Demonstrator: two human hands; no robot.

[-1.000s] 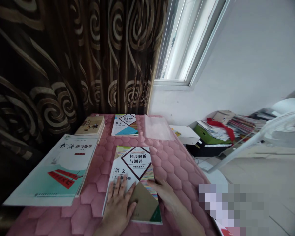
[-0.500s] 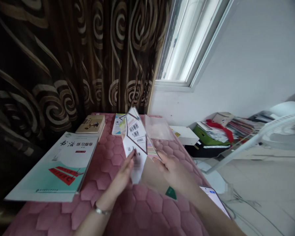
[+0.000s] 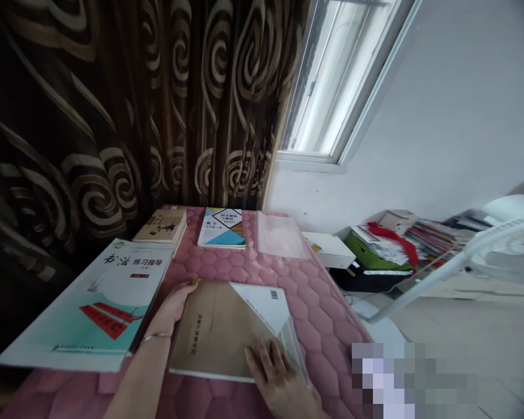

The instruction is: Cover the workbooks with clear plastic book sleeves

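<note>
To the far left of the brown-and-white paperback workbook (image 3: 218, 326), one dark brown curtain with cream swirls (image 3: 126, 116) is cut off at the top. Nearer on the workbook's left, one white-and-teal calligraphy book (image 3: 91, 302) is laid uppermost on a pile; what lies under it is mostly hidden and cannot be counted. Farther back on that side, one tan-covered book (image 3: 159, 226) is seen on top of a stack, also uncountable.

The workbook's upper left corner is touched by the left hand (image 3: 181, 299), on whose wrist one silver-coloured bracelet (image 3: 157, 336) is worn; its fingers are partly hidden, and whether they are clamped cannot be told. The workbook is laid barcode side up on one pink quilted cover (image 3: 323, 326), between two hands. Straight beyond it, one white-and-blue workbook (image 3: 220, 228) is placed. Its lower right is pressed by the right hand (image 3: 283, 378), four fingers slightly apart, the thumb hard to make out.

Beyond it to the right, clear plastic film (image 3: 283, 234) is seen, its layers uncountable. Farther right, one white box (image 3: 329, 249) is set, then one white fan (image 3: 506, 233), blurred and cut off.
</note>
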